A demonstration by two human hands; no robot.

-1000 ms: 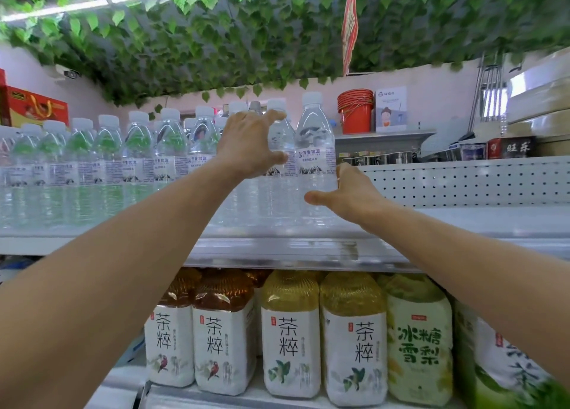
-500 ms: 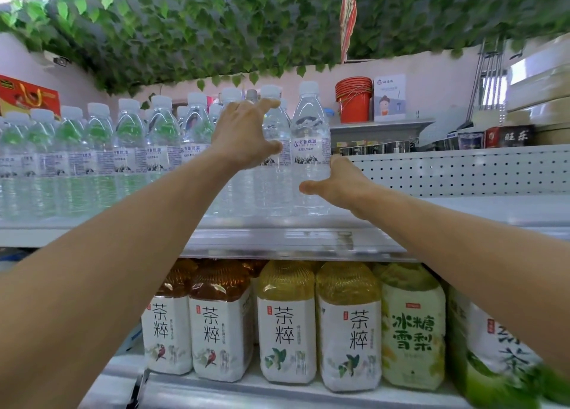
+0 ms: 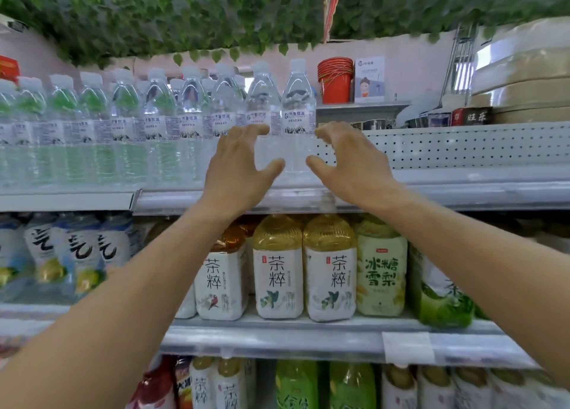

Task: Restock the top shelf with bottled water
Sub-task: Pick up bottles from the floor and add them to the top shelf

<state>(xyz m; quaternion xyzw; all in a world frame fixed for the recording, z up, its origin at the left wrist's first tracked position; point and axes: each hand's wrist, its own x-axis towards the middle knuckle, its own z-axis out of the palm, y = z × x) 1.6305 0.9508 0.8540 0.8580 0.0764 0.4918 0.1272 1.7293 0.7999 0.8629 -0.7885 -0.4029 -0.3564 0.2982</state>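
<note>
End water bottle (image 3: 297,112) (upright) is flanked by left hand (image 3: 239,168) and right hand (image 3: 351,162); fingers spread, gripping nothing.

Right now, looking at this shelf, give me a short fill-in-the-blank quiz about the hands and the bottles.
1. The water bottles stand on the ____ shelf.
2. Both the left hand and the right hand hold ____, their fingers spread.
3. The end water bottle has a ____ cap.
4. The stack of buckets behind the row is ____ in colour.

Missing words: top; nothing; white; red
</note>
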